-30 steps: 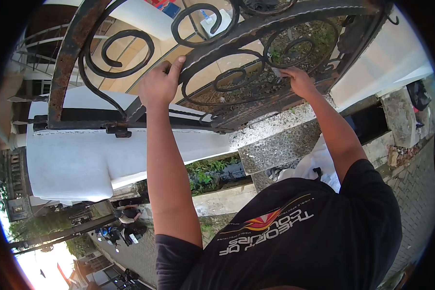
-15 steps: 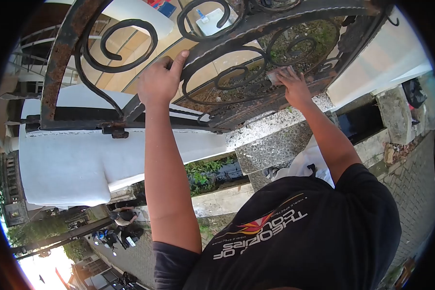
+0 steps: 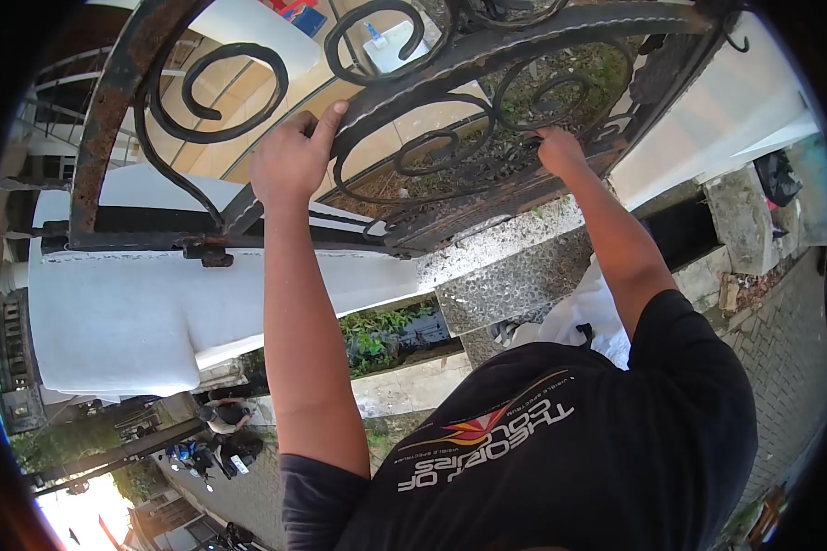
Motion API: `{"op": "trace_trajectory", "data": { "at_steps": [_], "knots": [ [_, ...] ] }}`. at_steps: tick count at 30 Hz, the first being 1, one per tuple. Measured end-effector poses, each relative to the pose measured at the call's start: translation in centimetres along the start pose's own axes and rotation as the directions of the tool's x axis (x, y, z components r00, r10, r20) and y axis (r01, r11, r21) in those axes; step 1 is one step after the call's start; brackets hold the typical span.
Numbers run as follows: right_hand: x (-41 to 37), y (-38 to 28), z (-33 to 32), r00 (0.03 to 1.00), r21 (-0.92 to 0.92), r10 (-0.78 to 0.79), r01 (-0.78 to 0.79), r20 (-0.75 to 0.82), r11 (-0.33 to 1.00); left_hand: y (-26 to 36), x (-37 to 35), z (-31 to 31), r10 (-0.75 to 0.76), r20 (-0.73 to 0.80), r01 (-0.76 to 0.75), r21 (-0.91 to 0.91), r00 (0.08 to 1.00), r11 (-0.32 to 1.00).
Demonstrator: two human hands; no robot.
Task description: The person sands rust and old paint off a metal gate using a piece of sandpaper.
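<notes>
Gate (image 3: 473, 62) firm in my left hand (image 3: 294, 161), right hand (image 3: 562, 154) drawn narrower

My left hand is closed around the dark curved bar (image 3: 390, 99), thumb lying up along its wavy edge, and this hold matches the one I had half a second ago. The change is on the right. Back then my right fingers were spread out flat, with a pale greyish piece beneath them; now they are bunched together, the hand turned more edge-on, its fingertips in among the ironwork just beside the lower scroll (image 3: 494, 112). Whether that piece is in my right hand I cannot tell, since my fingers cover the spot.

The gate stands in front of me, between my body and the tiled floor (image 3: 404, 129) beyond, and everything has slid a little to the left in my view. Below it, the white wall (image 3: 110, 312) runs under my left forearm, and the drain with green plants (image 3: 368, 344) lies on the far side of that arm. Off to the left, a person (image 3: 226, 418) is near a parked motorbike (image 3: 202, 455), as before.
</notes>
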State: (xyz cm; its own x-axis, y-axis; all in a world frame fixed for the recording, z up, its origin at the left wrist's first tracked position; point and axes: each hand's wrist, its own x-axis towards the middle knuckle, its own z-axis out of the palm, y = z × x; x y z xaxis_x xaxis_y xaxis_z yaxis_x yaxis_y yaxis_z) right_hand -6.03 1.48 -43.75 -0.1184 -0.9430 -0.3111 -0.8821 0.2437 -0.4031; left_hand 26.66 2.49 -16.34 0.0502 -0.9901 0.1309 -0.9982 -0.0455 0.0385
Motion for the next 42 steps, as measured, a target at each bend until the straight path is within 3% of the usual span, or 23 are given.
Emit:
{"op": "trace_trajectory", "data": {
  "at_steps": [1, 2, 3, 5, 6, 7, 11, 12, 13, 14, 15, 17, 18, 19, 20, 21, 22, 23, 25, 28, 32, 34, 42],
  "knots": [
    [-1.1, 0.1, 1.1, 1.000, 0.012, 0.004, -0.004, -0.019, 1.000, 0.0, 0.3, 0.1, 0.002, -0.032, -0.002, 0.013, 0.999, 1.000],
    [-2.4, 0.3, 2.6, 0.943, -0.016, -0.127, 0.128, -0.308, 0.992, 0.2, 0.4, 0.0, -0.015, -0.023, 0.016, 0.042, 1.000, 0.999],
    [-3.3, 0.4, 3.3, 0.793, -0.083, -0.246, 0.241, -0.558, 0.967, 0.2, 0.2, 0.0, 0.008, -0.045, -0.007, 0.028, 0.999, 1.000],
    [-2.4, 1.4, 2.4, 0.795, -0.120, -0.296, 0.276, -0.530, 0.954, 0.1, 0.3, -0.1, 0.005, -0.025, -0.005, 0.025, 1.000, 1.000],
    [-1.9, 1.0, 0.2, 0.924, 0.040, -0.202, 0.227, -0.325, 0.973, 0.0, 0.1, 0.0, 0.016, -0.009, -0.016, 0.030, 1.000, 0.999],
    [-2.0, 0.8, -1.0, 0.988, 0.181, -0.121, 0.136, -0.093, 0.974, 0.0, 0.2, 0.0, -0.001, 0.003, 0.001, 0.019, 1.000, 1.000],
    [-3.4, -0.8, -1.0, 0.994, 0.189, 0.056, -0.038, -0.094, 0.981, 0.0, 0.5, 0.2, -0.008, -0.030, 0.010, 0.052, 1.000, 0.999],
    [-3.2, 0.6, 1.5, 0.936, 0.136, -0.107, 0.161, -0.335, 0.978, 0.0, 0.5, 0.1, 0.006, -0.030, -0.004, 0.070, 1.000, 0.998],
    [-4.3, 0.7, 1.6, 0.798, 0.028, -0.265, 0.332, -0.542, 0.943, 0.0, 0.5, 0.0, 0.015, -0.043, -0.012, 0.060, 0.999, 0.998],
    [-5.1, 1.4, 1.1, 0.927, 0.028, -0.228, 0.247, -0.297, 0.969, 0.0, 0.4, 0.0, 0.015, -0.046, -0.013, 0.041, 0.999, 0.999],
    [-7.4, 1.7, 0.7, 0.928, 0.025, -0.214, 0.232, -0.304, 0.972, 0.0, 0.2, 0.1, 0.018, -0.041, -0.017, 0.025, 0.999, 1.000],
    [-10.9, 2.2, 0.2, 0.991, 0.213, -0.107, 0.122, -0.081, 0.969, 0.3, 0.2, -0.4, 0.014, -0.021, -0.013, 0.011, 1.000, 1.000],
    [-10.4, 3.9, 2.0, 0.989, 0.192, -0.106, 0.124, -0.100, 0.973, 0.3, 0.3, -0.4, 0.005, -0.032, -0.005, 0.016, 0.999, 1.000],
    [-9.0, 7.2, 5.8, 0.988, 0.608, -0.050, 0.129, -0.145, 0.783, 0.2, 0.1, -0.2, -0.009, -0.035, 0.010, 0.016, 0.999, 1.000],
    [-8.9, 9.4, 7.6, 0.988, 0.894, 0.018, 0.129, -0.151, 0.429, 0.2, 0.2, -0.3, -0.016, -0.013, 0.017, 0.023, 1.000, 1.000],
    [-10.7, 9.6, 6.7, 0.989, 0.882, 0.029, 0.115, -0.144, 0.457, 0.2, 0.2, -0.5, -0.020, 0.021, 0.020, 0.032, 1.000, 0.999],
    [-13.2, 9.2, 5.0, 0.986, 0.989, 0.165, -0.026, 0.002, 0.143, 0.3, 0.2, -0.9, -0.025, 0.078, 0.023, 0.021, 0.997, 1.000],
    [-15.6, 8.3, 3.1, 0.952, 0.972, 0.255, -0.121, 0.172, -0.204, 0.3, 0.2, -1.1, -0.021, 0.090, 0.021, 0.011, 0.996, 1.000],
    [-19.2, 7.1, 0.6, 0.938, 0.967, 0.294, -0.116, 0.182, -0.228, 0.3, -0.1, -0.9, -0.027, 0.050, 0.027, 0.002, 0.998, 1.000],
    [-22.5, 7.4, -0.7, 0.977, 0.952, 0.185, -0.043, 0.103, -0.303, 0.3, -0.3, -1.3, -0.001, 0.061, 0.003, -0.022, 0.998, 1.000],
    [-26.4, 4.8, -3.3, 0.960, 0.941, 0.266, 0.015, 0.081, -0.338, 0.0, -0.8, -1.5, 0.048, 0.066, -0.046, -0.035, 0.997, 0.998],
    [-27.8, 4.3, -4.0, 0.974, 0.917, 0.220, 0.045, 0.047, -0.396, -0.2, -0.8, -1.7, 0.085, 0.062, -0.081, -0.061, 0.994, 0.995],
    [-29.5, 3.7, -3.1, 0.932, 0.973, 0.362, 0.073, 0.012, -0.221, -1.9, -0.2, 0.5, 0.217, -0.054, -0.221, -0.086, 0.975, 0.972]
  ]
}}
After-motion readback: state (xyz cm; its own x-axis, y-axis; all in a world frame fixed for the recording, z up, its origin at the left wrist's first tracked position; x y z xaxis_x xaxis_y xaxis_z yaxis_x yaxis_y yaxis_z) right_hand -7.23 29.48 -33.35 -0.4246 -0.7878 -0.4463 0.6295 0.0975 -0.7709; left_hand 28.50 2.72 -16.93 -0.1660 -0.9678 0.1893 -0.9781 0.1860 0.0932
